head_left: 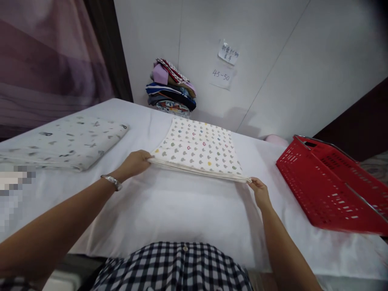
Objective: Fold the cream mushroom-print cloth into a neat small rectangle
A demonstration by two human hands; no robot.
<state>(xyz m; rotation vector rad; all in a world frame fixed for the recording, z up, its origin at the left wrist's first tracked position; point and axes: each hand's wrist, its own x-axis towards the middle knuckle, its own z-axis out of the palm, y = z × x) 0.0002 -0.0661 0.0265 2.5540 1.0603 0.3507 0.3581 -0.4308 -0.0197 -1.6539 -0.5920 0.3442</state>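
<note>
A white-covered bench (pixel 188 206) fills the foreground. Behind it stands a pale panelled wall (pixel 303 60) with two paper notes (pixel 226 64) — one reads "45-50". At ten o'clock hangs a purple striped curtain (pixel 48 60); a dark panel (pixel 360 121) sits at three o'clock. Light is soft and even.

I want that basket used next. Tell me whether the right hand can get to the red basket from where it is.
Probably yes. The right hand pinches the folded cloth's near corner, and the red basket sits just beside it on the white table, nothing between; it must let go first.
</note>
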